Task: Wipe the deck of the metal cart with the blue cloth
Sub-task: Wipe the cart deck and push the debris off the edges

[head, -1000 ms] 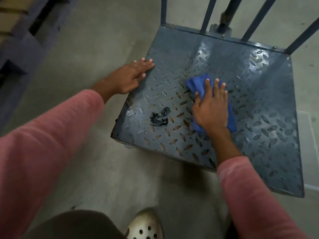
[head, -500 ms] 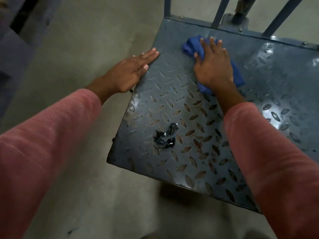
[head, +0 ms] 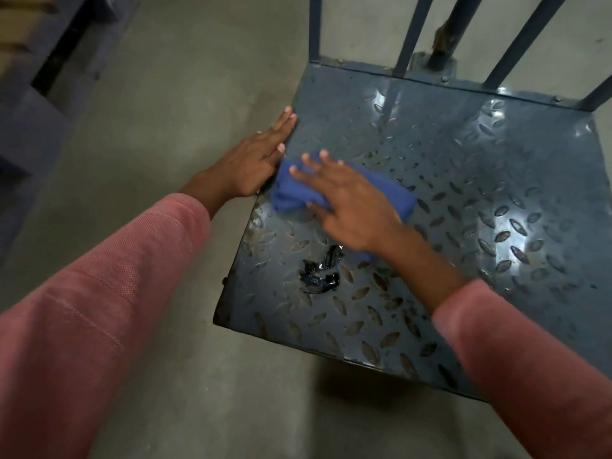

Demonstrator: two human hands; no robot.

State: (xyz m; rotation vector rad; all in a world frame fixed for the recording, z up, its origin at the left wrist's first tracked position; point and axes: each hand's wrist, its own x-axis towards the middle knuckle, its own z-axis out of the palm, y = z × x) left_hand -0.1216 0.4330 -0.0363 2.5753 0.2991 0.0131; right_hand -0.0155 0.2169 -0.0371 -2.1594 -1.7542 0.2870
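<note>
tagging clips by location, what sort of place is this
Probably a warehouse or stockroom, though little shows: a bare concrete floor, a metal cart with upright bars and a tread-plate deck, and dark heavy shelving or pallets at the upper left.

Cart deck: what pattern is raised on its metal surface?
Raised lozenge tread across the grey-blue deck; head view.
</note>
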